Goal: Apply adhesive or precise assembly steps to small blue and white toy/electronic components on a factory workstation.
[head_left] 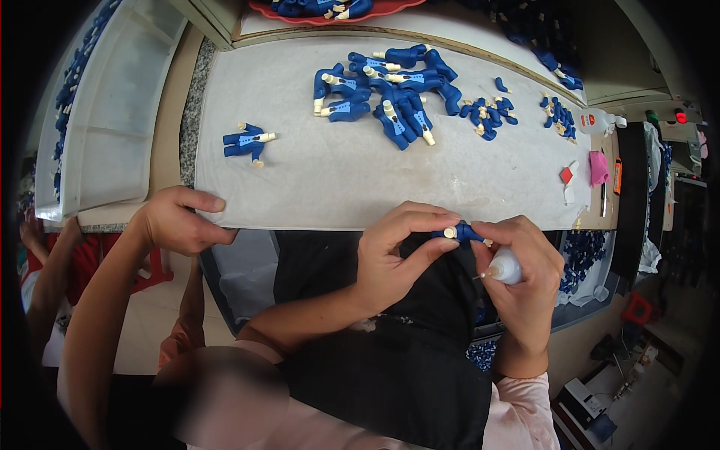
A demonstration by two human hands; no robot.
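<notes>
Left hand (401, 253) and right hand (528, 271) pinch a blue figure (466, 232), neck leftward, at the near bench edge (322, 224). The right also holds a bottle (506, 267).

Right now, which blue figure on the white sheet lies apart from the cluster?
The leftmost blue figure, arms spread, lying alone on the white sheet; the others are bunched together.

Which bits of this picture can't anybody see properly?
All in the head view:
Small blue figure: partly covered by fingers of the left hand and right hand.
White squeeze bottle: partly hidden by the right hand.
Red tray: cut off by the top edge.
Blue pieces at far left: too small to count.
</notes>
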